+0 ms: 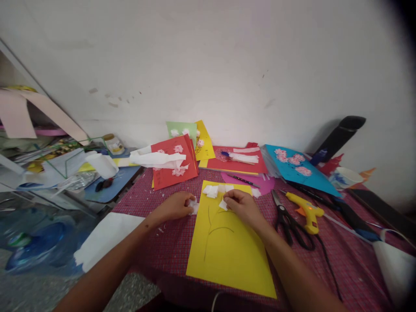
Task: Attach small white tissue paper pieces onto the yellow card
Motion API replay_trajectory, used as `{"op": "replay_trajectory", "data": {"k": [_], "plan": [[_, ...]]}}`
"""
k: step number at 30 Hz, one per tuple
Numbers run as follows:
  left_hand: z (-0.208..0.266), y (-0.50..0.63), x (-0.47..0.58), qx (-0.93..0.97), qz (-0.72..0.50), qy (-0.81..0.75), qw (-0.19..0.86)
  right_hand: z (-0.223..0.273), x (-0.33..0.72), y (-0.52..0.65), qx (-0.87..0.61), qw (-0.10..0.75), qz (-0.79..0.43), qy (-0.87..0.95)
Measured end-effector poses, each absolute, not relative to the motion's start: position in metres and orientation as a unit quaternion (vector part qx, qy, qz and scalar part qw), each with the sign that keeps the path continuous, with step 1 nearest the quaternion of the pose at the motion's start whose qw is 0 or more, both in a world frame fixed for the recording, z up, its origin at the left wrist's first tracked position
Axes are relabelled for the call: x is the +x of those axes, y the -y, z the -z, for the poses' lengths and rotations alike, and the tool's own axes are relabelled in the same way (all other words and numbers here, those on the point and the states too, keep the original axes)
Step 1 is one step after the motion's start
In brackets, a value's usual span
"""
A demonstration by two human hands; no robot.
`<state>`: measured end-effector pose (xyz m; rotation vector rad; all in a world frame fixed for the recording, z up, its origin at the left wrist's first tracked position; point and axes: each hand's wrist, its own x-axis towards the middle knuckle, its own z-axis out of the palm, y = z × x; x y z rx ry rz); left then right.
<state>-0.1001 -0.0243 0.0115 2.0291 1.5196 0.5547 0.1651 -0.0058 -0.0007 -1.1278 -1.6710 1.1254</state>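
Note:
A yellow sheet of paper with thin dark stem lines lies in front of me on the checked cloth. My right hand is over its upper part, fingers pinched on a small white tissue paper piece. Just past those fingertips, several white tissue pieces rest along the sheet's top edge. Beside the sheet's left edge, my left hand has its fingers closed on another pale tissue paper piece, partly hidden by the fingers.
Black scissors and a yellow glue gun with its cord lie at right. Red and blue cards with pink-white flowers stand at the back. A pen lies beyond the sheet; white paper is front left.

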Motion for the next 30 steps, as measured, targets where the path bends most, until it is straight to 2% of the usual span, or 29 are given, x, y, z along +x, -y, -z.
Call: {"op": "replay_trajectory", "data": {"k": [10,17,30], "plan": [[-0.008,0.023,-0.104,0.754,-0.189,-0.564,0.281,0.005,0.165,0.003,-0.452,0.398,-0.439,0.666],[-0.015,0.027,-0.104,0.761,-0.201,-0.563,0.252,0.007,0.165,0.004,-0.452,0.395,-0.429,0.675],[-0.017,0.027,-0.102,0.776,-0.095,-0.573,0.245,0.013,0.166,0.002,-0.451,0.379,-0.404,0.699]]}}
